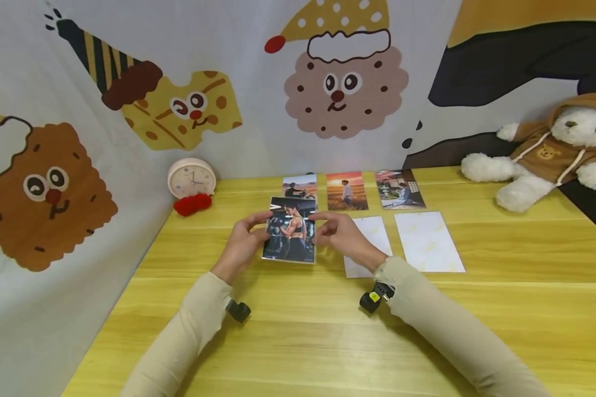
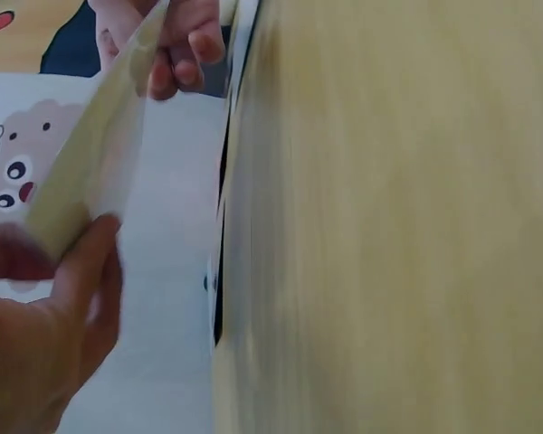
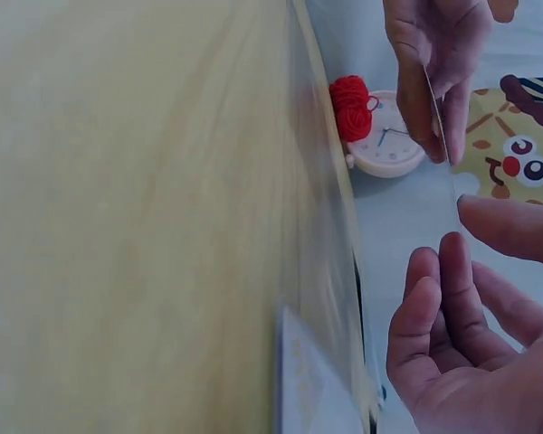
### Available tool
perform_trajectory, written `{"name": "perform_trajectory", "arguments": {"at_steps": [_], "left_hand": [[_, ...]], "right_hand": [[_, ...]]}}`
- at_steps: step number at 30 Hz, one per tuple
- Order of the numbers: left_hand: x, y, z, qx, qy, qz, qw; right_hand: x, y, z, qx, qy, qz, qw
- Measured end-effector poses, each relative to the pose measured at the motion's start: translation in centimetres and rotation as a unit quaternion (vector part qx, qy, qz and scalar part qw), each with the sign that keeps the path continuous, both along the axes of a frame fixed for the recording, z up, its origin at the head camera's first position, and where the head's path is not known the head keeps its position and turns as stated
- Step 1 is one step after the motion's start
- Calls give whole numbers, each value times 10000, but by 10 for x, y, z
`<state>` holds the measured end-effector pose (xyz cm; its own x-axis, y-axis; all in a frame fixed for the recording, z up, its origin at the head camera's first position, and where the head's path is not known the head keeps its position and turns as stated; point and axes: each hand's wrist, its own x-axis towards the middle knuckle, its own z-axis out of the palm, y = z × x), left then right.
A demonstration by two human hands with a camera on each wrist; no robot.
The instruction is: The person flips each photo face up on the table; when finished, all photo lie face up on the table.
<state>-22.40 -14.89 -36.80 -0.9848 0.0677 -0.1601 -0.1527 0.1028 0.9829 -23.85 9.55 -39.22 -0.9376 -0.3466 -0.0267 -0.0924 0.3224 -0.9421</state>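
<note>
Cartoon-printed cloth (image 1: 258, 146) hung behind and to the left of a wooden counter (image 1: 308, 342). Near the counter's back left corner stood a round pale clock (image 1: 191, 177), a red yarn bundle (image 1: 192, 204) just in front of it, and towards the back right corner sat a white plush bear (image 1: 546, 144) in a brown hoodie. Raised off the counter, nearer its back edge than its front, a photo card (image 1: 292, 231) of a muscular figure in a gym spanned the space between two hands. The left grip (image 1: 240, 242) pinched its left edge; the right grip (image 1: 345, 234) pinched its right edge between thumb and fingers. Along the back edge lay a motorbike picture (image 1: 298, 184), partly hidden by the raised card, then a sunset picture (image 1: 346, 191) and a garden picture (image 1: 401, 189). Closer to the front edge lay the left white card (image 1: 377, 231), partly hidden by the right grip and wrist, and the right white card (image 1: 429, 242), just beside it
</note>
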Motion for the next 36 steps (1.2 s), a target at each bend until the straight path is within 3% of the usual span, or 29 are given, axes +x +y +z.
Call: {"name": "perform_trajectory", "arguments": {"at_steps": [3, 5, 11, 18, 23, 28, 30, 34, 36], "left_hand": [[2, -4, -3, -794, -129, -356, 9961], [3, -6, -3, -1382, -50, -662, 9882], [1, -10, -5, -2958, 485, -1245, 9459], [0, -4, -3, -3896, 750, -1389, 9074], [-3, -1, -2, -4447, 884, -1523, 8782], [-9, 2, -4, -4908, 866, -1486, 8541], [-11, 4, -4, -5060, 843, -1525, 8448], [-14, 9, -3, -5435, 1024, -1675, 8161], [-15, 11, -3, -5561, 1093, -1702, 8061]], "right_hand": [[1, 2, -2, 24, -12, 22, 10000], [1, 3, -2, 51, -39, 20, 10000], [2, 5, 0, 337, -160, 133, 9992], [-2, 3, 0, 1066, -301, 390, 9931], [-4, -4, 0, 1754, -120, 564, 9828], [-7, -15, 4, 2501, 261, 755, 9649], [-8, -20, 7, 2879, 436, 876, 9527], [-11, -26, 13, 3522, 703, 1119, 9266], [-12, -29, 15, 3717, 788, 1232, 9168]]}}
